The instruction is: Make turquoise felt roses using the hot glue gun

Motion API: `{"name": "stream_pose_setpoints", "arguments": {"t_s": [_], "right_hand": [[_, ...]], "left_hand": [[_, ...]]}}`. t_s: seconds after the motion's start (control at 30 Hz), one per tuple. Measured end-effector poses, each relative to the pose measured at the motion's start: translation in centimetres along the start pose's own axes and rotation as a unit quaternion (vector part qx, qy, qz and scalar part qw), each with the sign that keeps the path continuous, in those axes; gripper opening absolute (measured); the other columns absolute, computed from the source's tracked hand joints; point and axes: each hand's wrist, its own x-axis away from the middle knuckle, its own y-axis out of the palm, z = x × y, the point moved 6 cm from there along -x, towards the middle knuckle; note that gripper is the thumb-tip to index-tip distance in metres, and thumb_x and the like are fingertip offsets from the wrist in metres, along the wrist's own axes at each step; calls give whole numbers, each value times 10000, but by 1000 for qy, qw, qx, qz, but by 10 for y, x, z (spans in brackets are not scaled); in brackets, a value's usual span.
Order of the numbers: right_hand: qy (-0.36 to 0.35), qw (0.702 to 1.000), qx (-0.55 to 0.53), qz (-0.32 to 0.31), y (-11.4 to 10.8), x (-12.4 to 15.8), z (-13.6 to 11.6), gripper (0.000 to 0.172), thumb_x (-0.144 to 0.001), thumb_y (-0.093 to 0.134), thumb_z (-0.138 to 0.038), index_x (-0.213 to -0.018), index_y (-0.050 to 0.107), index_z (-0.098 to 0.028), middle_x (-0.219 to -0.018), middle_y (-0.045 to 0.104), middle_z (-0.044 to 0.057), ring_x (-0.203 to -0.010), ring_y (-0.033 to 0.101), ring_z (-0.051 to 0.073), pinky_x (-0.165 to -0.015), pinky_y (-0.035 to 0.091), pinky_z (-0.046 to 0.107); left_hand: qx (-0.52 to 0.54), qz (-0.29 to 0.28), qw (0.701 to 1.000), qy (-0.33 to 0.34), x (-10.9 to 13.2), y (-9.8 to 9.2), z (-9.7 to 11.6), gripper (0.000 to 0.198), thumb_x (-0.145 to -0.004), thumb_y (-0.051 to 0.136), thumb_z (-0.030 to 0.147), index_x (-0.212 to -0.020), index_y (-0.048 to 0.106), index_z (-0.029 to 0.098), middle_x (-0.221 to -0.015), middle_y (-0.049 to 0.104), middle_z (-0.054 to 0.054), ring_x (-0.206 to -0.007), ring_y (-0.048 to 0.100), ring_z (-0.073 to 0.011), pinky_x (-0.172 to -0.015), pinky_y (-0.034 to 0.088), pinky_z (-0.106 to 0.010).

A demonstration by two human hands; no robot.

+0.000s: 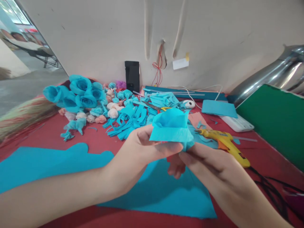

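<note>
A red tabletop [42, 139] fills most of the room in front of me, set against a pale wall. Across its near side lies a big blue sheet [47, 164], cut in curves along its upper edge. A green board [273, 120] leans at the far right. Behind the hands sprawls a heap of blue paper strips [133, 118], and left of it sits a cluster of finished blue paper roses [80, 91], with small pale ones just beside them.

The person's left hand [135, 155] and right hand [209, 164] meet above the blue sheet. Between them is a folded blue crepe piece [171, 128], raised off the tabletop and flaring open at the top. The left fingers are closed on its lower edge, thumb on the near face; the right fingers pinch its bunched base from below.

A yellow glue gun [225, 144] lies just beyond the right hand. A black phone [132, 76] stands against the wall, and yellow-handled scissors [158, 107] rest on the strips.
</note>
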Motion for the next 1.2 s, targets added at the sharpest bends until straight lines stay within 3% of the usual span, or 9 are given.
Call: {"name": "stream_pose_setpoints", "arguments": {"t_s": [0.4, 0.6, 0.7, 0.73, 0.8, 0.9, 0.97, 1.03, 1.2], "right_hand": [[-1, 1000, 14, -19, -4, 2, -1, 265, -845, 376, -154, -660, 563, -187, -599, 625, -35, -550, 591, 65, -528, 469, 106], [-36, 993, 110, -20, -23, 1, -11, 293, -871, 377, -201, -638, 553, -218, -578, 613, -61, -525, 586, 68, -486, 464, 112], [-92, 959, 266, -24, -33, 9, -9, 141, -863, 451, -270, -896, 588, -268, -857, 657, -39, -741, 624, 129, -641, 509, 194], [-123, 941, 315, -27, -34, 12, -9, 206, -857, 467, -279, -1050, 539, -289, -1008, 630, -25, -871, 606, 156, -741, 502, 237], [-153, 916, 367, -56, -31, 17, -5, 308, -857, 434, -204, -1148, 498, -283, -1068, 611, 4, -920, 593, 183, -758, 496, 274], [-152, 902, 391, -96, -22, 16, 2, 269, -834, 393, -135, -983, 596, -227, -931, 645, 40, -818, 615, 197, -698, 499, 296], [-153, 894, 404, -118, -14, 13, 6, 246, -818, 390, -121, -875, 616, -200, -839, 647, 48, -750, 616, 187, -678, 493, 295], [-149, 891, 410, -128, -10, 12, 9, 241, -807, 393, -113, -848, 617, -192, -800, 642, 48, -709, 610, 175, -651, 482, 282], [-143, 883, 426, -138, -8, 13, 12, 256, -785, 393, -86, -831, 629, -177, -751, 638, 55, -661, 599, 168, -601, 463, 263]], "left_hand": [[-43, -23, 999, 0, 0, 2, 3, 48, -775, 555, 106, -750, 569, 145, -568, 539, 15, -596, 560, -123, -595, 476, -250], [-32, -7, 999, 1, -12, -8, 8, 287, -660, 573, -5, -853, 639, 196, -812, 672, 11, -765, 617, -138, -707, 496, -245], [-48, 23, 998, -35, -22, -27, 10, 348, -639, 532, -31, -874, 662, 190, -900, 699, -2, -889, 627, -176, -773, 491, -267], [-50, 9, 998, -23, -25, -31, 14, 343, -655, 508, -19, -874, 667, 193, -908, 701, 0, -920, 622, -176, -794, 486, -267], [-88, -29, 995, -29, -29, -33, 18, 296, -747, 435, 53, -888, 670, 165, -944, 695, -26, -958, 613, -182, -866, 462, -287], [-252, -54, 965, -39, -26, -29, 23, 281, -861, 396, 258, -900, 664, 186, -999, 672, -13, -966, 603, -169, -876, 447, -258], [-313, -49, 947, -50, -19, -21, 24, 211, -822, 491, 289, -901, 660, 190, -972, 671, -10, -967, 588, -170, -816, 450, -217], [-424, -54, 903, -51, -11, -11, 23, 219, -762, 570, 319, -953, 626, 229, -998, 654, 24, -940, 588, -160, -767, 459, -204], [-562, -53, 824, 31, 1, 1, 20, 322, -688, 617, 285, -999, 588, 212, -1026, 637, 4, -933, 572, -180, -837, 428, -280]]}}
